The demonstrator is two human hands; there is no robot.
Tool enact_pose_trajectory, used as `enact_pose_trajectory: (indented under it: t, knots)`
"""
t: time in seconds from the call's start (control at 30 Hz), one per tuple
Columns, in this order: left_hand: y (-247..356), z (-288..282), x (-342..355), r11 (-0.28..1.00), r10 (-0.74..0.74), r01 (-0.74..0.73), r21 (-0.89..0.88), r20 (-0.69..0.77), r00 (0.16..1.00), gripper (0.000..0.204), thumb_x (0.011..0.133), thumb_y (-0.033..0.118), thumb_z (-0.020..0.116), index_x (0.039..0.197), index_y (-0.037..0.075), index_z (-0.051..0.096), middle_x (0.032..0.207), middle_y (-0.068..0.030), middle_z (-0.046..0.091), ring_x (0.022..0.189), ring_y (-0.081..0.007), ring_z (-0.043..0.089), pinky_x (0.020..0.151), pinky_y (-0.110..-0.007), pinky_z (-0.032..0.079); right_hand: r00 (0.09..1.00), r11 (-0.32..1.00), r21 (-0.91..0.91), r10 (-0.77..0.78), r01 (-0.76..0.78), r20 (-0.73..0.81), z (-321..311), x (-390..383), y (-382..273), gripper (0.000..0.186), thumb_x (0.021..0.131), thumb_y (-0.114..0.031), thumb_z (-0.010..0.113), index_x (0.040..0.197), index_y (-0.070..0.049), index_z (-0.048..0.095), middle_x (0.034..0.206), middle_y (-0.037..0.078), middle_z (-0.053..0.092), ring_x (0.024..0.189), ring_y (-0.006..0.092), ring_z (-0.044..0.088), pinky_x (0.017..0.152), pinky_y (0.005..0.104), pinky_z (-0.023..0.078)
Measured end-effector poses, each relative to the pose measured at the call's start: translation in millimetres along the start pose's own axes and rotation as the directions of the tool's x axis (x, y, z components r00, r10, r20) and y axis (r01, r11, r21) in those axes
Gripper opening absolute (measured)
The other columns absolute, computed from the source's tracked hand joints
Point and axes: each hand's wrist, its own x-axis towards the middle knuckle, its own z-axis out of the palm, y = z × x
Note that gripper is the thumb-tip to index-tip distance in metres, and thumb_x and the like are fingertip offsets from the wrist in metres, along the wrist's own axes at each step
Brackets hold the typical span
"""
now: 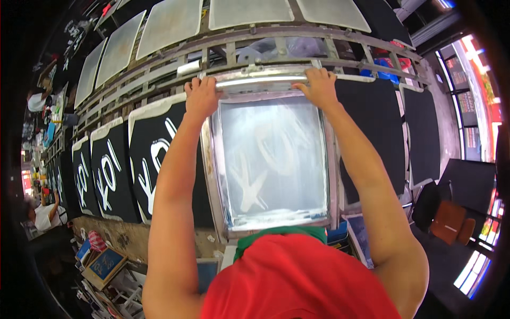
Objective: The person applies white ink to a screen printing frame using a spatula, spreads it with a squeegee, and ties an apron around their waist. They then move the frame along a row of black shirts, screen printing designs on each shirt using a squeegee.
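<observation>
A metal-framed printing screen [273, 159] lies flat over a black cloth panel on a long table, with white ink smeared across its mesh. Along the screen's far edge runs a long silver squeegee bar [260, 81]. My left hand [201, 95] grips the bar's left end and my right hand [320, 85] grips its right end. Both forearms reach up from the lower edge over the screen. My red shirt fills the bottom middle.
Black panels with white printed shapes [154, 159] line the table to the left; plain black panels [372, 127] lie to the right. Pale boards [170, 21] rest on a metal rack behind. Another person [45, 212] works at far left. A brown stool [449, 220] stands right.
</observation>
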Motion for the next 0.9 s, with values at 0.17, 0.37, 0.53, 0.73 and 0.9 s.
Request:
enact_pose_trajectory:
  t: [0.17,0.37,0.53,0.73,0.9]
  knots:
    - [-8.3,23.8,16.5,0.999,-0.022,0.025,-0.024,0.111,0.994,0.043,0.086,0.017,0.070,0.126,0.011,0.058,0.126,-0.0089,0.062,0.123,-0.0332,0.053,0.108,-0.056,0.031,0.999,0.999,0.041,0.033,-0.034,0.012,22.5,7.5,11.2,0.066,0.086,-0.064,0.069,0.118,-0.007,0.067,0.120,0.010,0.064,0.117,0.0304,0.052,0.105,0.0505,0.030]
    - [-20.6,20.2,17.2,0.991,-0.011,0.037,-0.130,0.196,0.981,0.049,0.082,0.019,0.074,0.128,0.014,0.057,0.126,-0.0107,0.064,0.122,-0.0336,0.057,0.108,-0.058,0.033,0.989,0.999,0.041,0.015,-0.021,0.150,14.8,9.2,16.8,0.065,0.086,-0.059,0.072,0.126,-0.008,0.062,0.125,0.010,0.061,0.121,0.0313,0.052,0.106,0.0516,0.030]
    - [-25.6,16.2,25.2,0.988,-0.017,0.058,-0.145,0.270,0.963,0.051,0.085,0.017,0.069,0.134,0.015,0.057,0.127,-0.0123,0.068,0.124,-0.0336,0.061,0.114,-0.063,0.034,0.959,0.998,0.022,0.049,-0.057,0.278,10.2,16.6,16.9,0.063,0.086,-0.054,0.074,0.130,-0.011,0.061,0.129,0.010,0.061,0.128,0.0308,0.051,0.109,0.0529,0.031]
    - [-30.0,9.8,38.9,0.995,-0.005,0.046,-0.090,0.415,0.910,0.057,0.082,0.023,0.074,0.136,0.017,0.057,0.128,-0.0117,0.069,0.123,-0.0352,0.062,0.114,-0.059,0.037,0.920,0.999,0.035,0.018,-0.034,0.391,3.2,30.2,22.1,0.058,0.082,-0.039,0.078,0.128,-0.009,0.060,0.128,0.015,0.065,0.123,0.0344,0.061,0.102,0.0544,0.042]
    - [-27.1,15.9,47.8,0.998,0.033,-0.003,-0.064,0.471,0.882,0.050,0.077,0.021,0.072,0.127,0.015,0.067,0.123,-0.0142,0.070,0.117,-0.0357,0.065,0.113,-0.060,0.039,0.820,0.994,0.043,0.060,-0.102,0.569,4.2,49.1,24.5,0.053,0.076,-0.025,0.073,0.124,-0.005,0.062,0.113,0.019,0.072,0.106,0.0408,0.069,0.091,0.0502,0.054]
